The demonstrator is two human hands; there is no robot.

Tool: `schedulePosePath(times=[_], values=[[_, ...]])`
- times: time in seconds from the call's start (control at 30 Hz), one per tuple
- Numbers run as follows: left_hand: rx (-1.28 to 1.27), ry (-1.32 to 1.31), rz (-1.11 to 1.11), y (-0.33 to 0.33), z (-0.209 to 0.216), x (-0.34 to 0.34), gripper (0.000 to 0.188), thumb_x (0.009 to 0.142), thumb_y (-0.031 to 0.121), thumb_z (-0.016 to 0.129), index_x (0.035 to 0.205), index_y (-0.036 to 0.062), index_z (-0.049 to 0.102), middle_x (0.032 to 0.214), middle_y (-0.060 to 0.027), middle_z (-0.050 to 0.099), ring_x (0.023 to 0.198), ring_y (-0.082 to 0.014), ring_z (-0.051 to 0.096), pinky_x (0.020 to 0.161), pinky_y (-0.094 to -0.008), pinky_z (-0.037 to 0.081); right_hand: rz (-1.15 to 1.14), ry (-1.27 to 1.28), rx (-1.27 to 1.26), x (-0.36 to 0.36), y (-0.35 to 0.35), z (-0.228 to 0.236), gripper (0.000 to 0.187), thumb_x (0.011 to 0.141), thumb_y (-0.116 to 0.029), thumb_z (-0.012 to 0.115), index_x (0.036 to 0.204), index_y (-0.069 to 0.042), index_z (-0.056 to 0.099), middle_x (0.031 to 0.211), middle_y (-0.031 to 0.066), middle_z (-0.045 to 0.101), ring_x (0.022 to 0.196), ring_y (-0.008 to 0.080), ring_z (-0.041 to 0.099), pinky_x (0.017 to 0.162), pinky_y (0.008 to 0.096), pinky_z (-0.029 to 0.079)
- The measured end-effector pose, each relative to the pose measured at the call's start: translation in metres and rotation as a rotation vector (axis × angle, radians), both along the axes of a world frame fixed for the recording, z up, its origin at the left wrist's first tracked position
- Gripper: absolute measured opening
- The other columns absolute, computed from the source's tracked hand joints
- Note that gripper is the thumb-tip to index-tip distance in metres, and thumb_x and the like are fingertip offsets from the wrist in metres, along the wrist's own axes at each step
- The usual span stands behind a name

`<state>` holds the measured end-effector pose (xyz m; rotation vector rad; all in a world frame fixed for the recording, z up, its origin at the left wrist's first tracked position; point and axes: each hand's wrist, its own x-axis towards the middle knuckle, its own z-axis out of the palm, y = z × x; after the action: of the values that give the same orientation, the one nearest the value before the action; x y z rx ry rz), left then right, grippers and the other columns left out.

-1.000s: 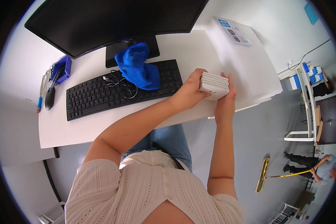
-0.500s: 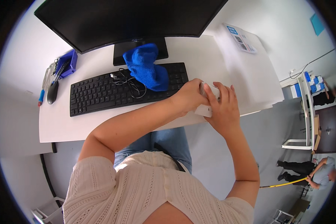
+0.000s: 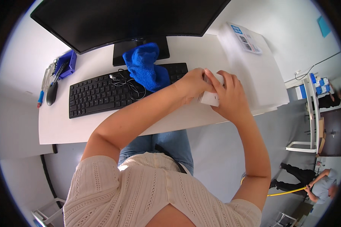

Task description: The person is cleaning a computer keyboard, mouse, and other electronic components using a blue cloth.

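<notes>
Both my hands are closed around a small white box (image 3: 210, 99), just above the right front part of the white desk (image 3: 155, 123). My left hand (image 3: 195, 83) grips its left side, and my right hand (image 3: 234, 95) wraps round the right side, thumb across the top. Much of the box is hidden behind fingers. Left of my hands, a blue cloth (image 3: 144, 68) lies rumpled over a black keyboard (image 3: 96, 96). Beside the cloth, a coiled black cable (image 3: 132, 86) with a plug rests on the keys.
A black monitor (image 3: 132, 19) stands at the back. At the left are a purple tray (image 3: 69, 66), a black mouse (image 3: 52, 94) and a tool with a blue and red handle (image 3: 40, 99). Far right, a person (image 3: 322, 185) holds a yellow pole near a white rack (image 3: 312, 121).
My hands have moved slightly away from me with the white box, which has tilted a little. At the far right, the person with the yellow pole has shifted.
</notes>
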<state>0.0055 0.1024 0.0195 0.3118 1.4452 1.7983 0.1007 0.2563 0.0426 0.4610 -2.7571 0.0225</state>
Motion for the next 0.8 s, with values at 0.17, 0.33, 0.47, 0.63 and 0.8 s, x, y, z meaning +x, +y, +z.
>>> schedulePosePath(times=[0.17, 0.33, 0.47, 0.63, 0.8], values=[[0.044, -0.060, 0.026, 0.015, -0.009, -0.030, 0.040, 0.074, -0.002, 0.077, 0.110, -0.0088, 0.061, 0.109, -0.0209, 0.065, 0.099, -0.0330, 0.069, 0.080, -0.0433, 0.060, 0.007, -0.006, -0.027, -0.027, 0.011, -0.005, 0.113, 0.059, -0.014, 0.089, 0.156, -0.032, 0.035, 0.124, 0.0126, 0.053, 0.109, 0.0318, 0.055, 0.091, 0.0428, 0.047], [0.096, -0.105, 0.100, 0.022, -0.006, -0.043, 0.037, 0.077, -0.006, 0.074, 0.111, -0.0115, 0.061, 0.110, -0.0233, 0.065, 0.099, -0.0355, 0.070, 0.081, -0.0468, 0.060, 0.011, -0.099, -0.072, -0.055, 0.023, -0.010, 0.118, 0.058, -0.015, 0.087, 0.158, -0.033, 0.029, 0.120, 0.0132, 0.056, 0.109, 0.0330, 0.057, 0.092, 0.0438, 0.049], [0.145, -0.201, 0.119, 0.026, -0.016, -0.052, 0.051, 0.081, -0.006, 0.072, 0.125, -0.0128, 0.048, 0.116, -0.0256, 0.060, 0.104, -0.0382, 0.068, 0.092, -0.0490, 0.058, 0.034, -0.216, -0.141, -0.069, 0.024, -0.006, 0.120, 0.057, -0.015, 0.086, 0.159, -0.034, 0.026, 0.119, 0.0139, 0.057, 0.108, 0.0347, 0.058, 0.094, 0.0444, 0.050], [0.051, -0.079, 0.276, 0.022, -0.008, -0.036, 0.062, 0.080, -0.001, 0.075, 0.132, -0.0125, 0.044, 0.128, -0.0286, 0.055, 0.117, -0.0411, 0.062, 0.098, -0.0469, 0.054, 0.042, -0.258, -0.137, -0.075, 0.020, -0.002, 0.119, 0.058, -0.018, 0.085, 0.160, -0.033, 0.025, 0.116, 0.0137, 0.058, 0.109, 0.0353, 0.059, 0.096, 0.0462, 0.048], [-0.185, 0.343, 0.354, -0.007, 0.012, -0.005, 0.081, 0.080, 0.004, 0.078, 0.147, -0.0052, 0.035, 0.153, -0.0265, 0.037, 0.144, -0.0373, 0.037, 0.117, -0.0419, 0.035, -0.065, -0.324, -0.066, -0.076, 0.034, -0.002, 0.119, 0.058, -0.018, 0.085, 0.160, -0.033, 0.025, 0.117, 0.0139, 0.058, 0.112, 0.0346, 0.059, 0.098, 0.0466, 0.046]])
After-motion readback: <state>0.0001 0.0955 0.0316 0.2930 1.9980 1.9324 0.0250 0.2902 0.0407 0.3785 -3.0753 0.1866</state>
